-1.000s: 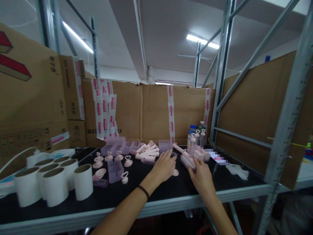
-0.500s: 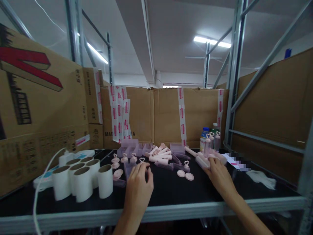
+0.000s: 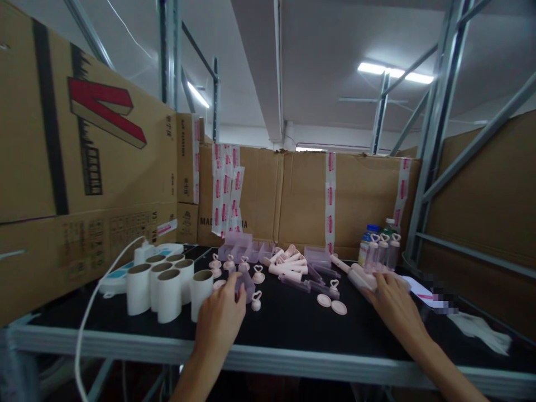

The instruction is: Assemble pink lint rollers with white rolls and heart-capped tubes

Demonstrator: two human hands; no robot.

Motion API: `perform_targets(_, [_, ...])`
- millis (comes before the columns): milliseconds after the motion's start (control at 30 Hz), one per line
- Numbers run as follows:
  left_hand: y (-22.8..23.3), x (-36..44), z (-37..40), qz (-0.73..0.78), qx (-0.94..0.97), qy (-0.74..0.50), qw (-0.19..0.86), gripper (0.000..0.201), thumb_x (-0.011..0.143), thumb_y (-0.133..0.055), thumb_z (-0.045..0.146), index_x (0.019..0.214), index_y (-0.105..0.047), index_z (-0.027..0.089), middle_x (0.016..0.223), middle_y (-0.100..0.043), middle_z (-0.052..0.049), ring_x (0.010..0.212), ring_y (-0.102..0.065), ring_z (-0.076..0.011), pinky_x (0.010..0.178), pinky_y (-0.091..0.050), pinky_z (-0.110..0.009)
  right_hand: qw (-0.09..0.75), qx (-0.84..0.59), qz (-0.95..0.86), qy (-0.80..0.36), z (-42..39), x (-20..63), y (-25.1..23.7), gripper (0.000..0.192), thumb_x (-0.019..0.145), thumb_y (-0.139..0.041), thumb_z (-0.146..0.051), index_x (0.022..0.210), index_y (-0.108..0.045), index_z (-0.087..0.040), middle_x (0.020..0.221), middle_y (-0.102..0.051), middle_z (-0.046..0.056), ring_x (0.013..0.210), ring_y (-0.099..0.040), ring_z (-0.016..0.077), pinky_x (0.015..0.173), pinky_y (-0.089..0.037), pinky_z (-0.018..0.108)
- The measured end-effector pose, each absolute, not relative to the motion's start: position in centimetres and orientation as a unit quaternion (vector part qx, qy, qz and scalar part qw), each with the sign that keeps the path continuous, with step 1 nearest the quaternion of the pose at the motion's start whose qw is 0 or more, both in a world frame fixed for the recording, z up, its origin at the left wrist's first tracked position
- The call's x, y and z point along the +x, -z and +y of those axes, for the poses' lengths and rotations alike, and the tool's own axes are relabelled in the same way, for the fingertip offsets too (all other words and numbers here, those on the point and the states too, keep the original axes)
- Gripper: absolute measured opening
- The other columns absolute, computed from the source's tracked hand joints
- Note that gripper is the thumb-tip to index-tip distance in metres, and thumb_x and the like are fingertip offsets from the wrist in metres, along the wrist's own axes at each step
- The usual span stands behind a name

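Note:
My left hand is closed at a translucent purple plastic piece, fingers and thumb curled around its near side. Its fingers partly hide the piece. Pink heart-topped stoppers stand just to the right and behind. My right hand grips the front of a pale pink stand. Upright on that stand are several clear tubes with heart-shaped tops. Between the hands lie two flat pink discs and another heart-topped piece.
White cardboard tubes stand at the left, by a power strip with a white cable. Pink cylinders are heaped mid-table, near purple trays. Bottles and a white cloth are at the right. Cardboard walls enclose the back.
My view has turned left, shifting the scene rightward. My left hand has moved left and closed at the purple piece, uncovering heart-topped stoppers. My right hand stays on the pink stand.

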State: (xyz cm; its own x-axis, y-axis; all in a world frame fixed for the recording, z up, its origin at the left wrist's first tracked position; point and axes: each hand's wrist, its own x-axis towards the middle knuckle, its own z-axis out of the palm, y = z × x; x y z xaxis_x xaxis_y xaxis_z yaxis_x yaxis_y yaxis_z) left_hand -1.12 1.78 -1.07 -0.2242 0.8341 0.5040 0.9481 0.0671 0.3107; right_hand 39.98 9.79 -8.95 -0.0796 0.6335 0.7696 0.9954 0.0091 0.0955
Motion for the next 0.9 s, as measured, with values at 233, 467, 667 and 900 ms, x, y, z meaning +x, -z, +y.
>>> perform_targets(233, [-0.6,-4.1,0.9,-0.715,-0.609,0.325,0.107,0.028,0.100,-0.044,0.032,0.113,-0.068,0.027,0.088,-0.079,-0.004,0.087,-0.075,-0.0287,0.069,-0.043,-0.032,0.394,-0.523,-0.710,0.260,6.5,33.4,4.6,0.025,0.101,-0.048,-0.035,0.114,-0.062,-0.019,0.113,-0.068,0.014,0.106,-0.063,0.0316,0.096,-0.048,0.045])
perform_targets(467, [-1.3,-4.4,0.4,-0.722,-0.623,0.280,0.111,0.024,0.100,-0.044,0.034,0.113,-0.063,0.027,0.087,-0.078,-0.004,0.086,-0.075,-0.0287,0.067,-0.042,-0.032,0.387,-0.440,-0.804,0.105,4.3,23.7,3.2,0.016,0.099,-0.053,-0.018,0.107,-0.067,-0.021,0.109,-0.070,0.009,0.104,-0.063,0.0272,0.094,-0.050,0.041])
perform_targets(667, [-2.4,-5.4,-0.8,-0.801,-0.507,0.275,0.160,0.048,0.099,-0.041,0.056,0.129,-0.047,0.019,0.086,-0.077,-0.012,0.084,-0.076,-0.0374,0.064,-0.046,-0.037,0.362,-0.420,-0.832,0.029,3.7,19.8,3.8,0.017,0.095,-0.058,-0.012,0.106,-0.069,-0.020,0.109,-0.070,0.008,0.106,-0.065,0.0271,0.095,-0.052,0.040])
perform_targets(900, [-1.6,-6.7,-0.1,-0.819,-0.518,0.226,0.100,0.063,0.095,-0.037,0.068,0.122,-0.054,0.014,0.099,-0.076,-0.022,0.096,-0.074,-0.0434,0.073,-0.051,-0.044,0.313,-0.440,-0.842,-0.002,4.1,18.2,4.8,0.026,0.090,-0.065,-0.014,0.116,-0.070,-0.018,0.112,-0.070,0.010,0.110,-0.066,0.0288,0.100,-0.053,0.041])
